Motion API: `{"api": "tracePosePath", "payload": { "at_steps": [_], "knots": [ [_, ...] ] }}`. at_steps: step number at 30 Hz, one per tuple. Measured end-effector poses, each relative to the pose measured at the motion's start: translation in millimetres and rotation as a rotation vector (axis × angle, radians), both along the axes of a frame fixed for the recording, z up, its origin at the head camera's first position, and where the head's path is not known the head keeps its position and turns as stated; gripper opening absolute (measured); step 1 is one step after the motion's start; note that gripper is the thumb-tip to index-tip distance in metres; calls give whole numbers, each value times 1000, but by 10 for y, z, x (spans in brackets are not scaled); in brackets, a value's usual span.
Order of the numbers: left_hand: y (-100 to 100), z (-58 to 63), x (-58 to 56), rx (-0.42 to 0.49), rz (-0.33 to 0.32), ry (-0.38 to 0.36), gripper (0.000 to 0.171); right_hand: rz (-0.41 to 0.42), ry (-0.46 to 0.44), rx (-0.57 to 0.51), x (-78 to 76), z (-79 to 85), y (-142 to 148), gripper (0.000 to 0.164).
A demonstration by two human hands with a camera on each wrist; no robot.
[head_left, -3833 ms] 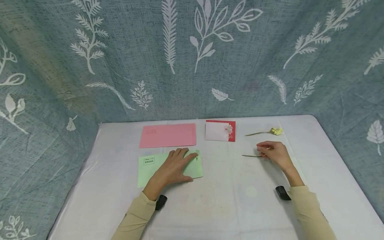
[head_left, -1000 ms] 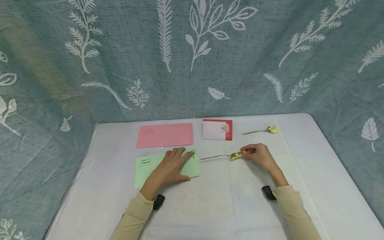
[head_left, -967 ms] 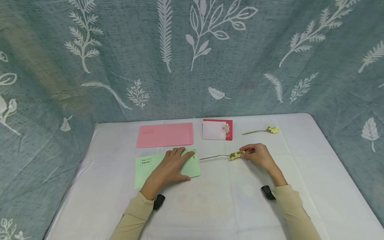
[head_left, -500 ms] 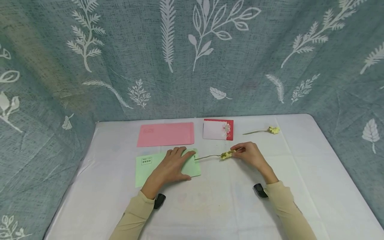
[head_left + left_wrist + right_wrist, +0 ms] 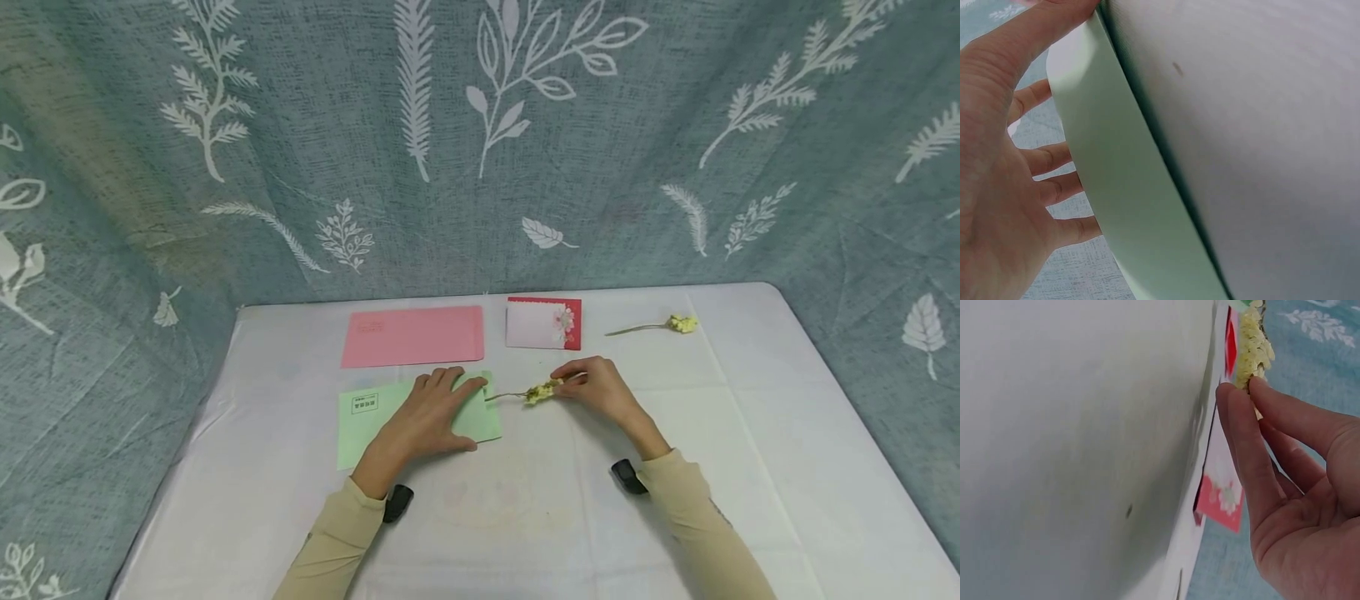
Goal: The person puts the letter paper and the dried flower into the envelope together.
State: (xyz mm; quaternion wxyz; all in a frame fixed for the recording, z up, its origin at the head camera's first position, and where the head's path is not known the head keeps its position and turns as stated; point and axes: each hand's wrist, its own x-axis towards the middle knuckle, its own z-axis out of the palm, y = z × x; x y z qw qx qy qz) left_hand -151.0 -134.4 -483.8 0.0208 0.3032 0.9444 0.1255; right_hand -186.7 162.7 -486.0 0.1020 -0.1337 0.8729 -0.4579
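Observation:
My left hand (image 5: pixel 425 417) lies over the right part of a green envelope (image 5: pixel 390 397) and holds it down. Its thumb is at the near edge, the other fingers spread toward the far edge; the left wrist view shows them along the green paper (image 5: pixel 1107 144). My right hand (image 5: pixel 600 390) pinches the yellow blossom end of a dried flower sprig (image 5: pixel 537 393) between thumb and fingertips. The sprig's thin stem (image 5: pixel 504 396) points left, its tip hidden at the envelope's right end, by my left index finger. In the right wrist view the blossom (image 5: pixel 1252 347) sticks out beyond the fingertips.
A pink envelope (image 5: pixel 412 337) lies behind the green one. To its right lie a red and white floral card (image 5: pixel 534 325) and a second yellow flower sprig (image 5: pixel 680 324). A white cloth (image 5: pixel 510 533) covers the table; a leaf-patterned curtain (image 5: pixel 450 233) hangs behind.
My right hand has picked up the nearer flower sprig, turned it stem-left and brought it leftward; its stem tip has passed out of sight at the green envelope's end. My left hand stays put.

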Motion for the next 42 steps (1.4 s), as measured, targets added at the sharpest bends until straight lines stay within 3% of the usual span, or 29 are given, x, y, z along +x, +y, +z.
{"api": "tracePosePath", "payload": {
  "at_steps": [29, 42],
  "knots": [
    [18, 36, -16, 1, 3, -2, 91, 17, 54, 16, 52, 12, -520, 14],
    [31, 14, 0, -7, 20, -8, 91, 46, 8, -6, 102, -3, -676, 13]
  ]
}}
